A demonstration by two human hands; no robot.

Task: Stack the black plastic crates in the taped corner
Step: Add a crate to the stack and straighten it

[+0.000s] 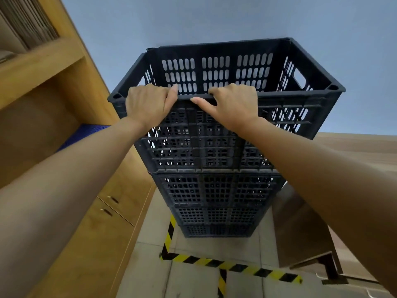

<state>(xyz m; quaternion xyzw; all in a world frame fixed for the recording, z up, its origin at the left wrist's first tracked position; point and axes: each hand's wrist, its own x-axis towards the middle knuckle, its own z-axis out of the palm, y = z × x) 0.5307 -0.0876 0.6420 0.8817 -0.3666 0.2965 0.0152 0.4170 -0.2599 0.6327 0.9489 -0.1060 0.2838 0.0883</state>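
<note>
Both hands, left hand and right hand, grip the top crate rim, seating it on the stack; next likely squaring, then release.

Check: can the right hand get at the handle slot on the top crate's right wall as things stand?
Probably yes. The handle slot is open and uncovered on the right wall of the top crate. The right hand would first have to leave its grip on the near rim, beside the left hand.

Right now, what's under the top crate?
More black crates, stacked on the pale floor inside yellow-black tape. Both hands grip the top crate. Whatever is inside the lower ones is hidden.
</note>
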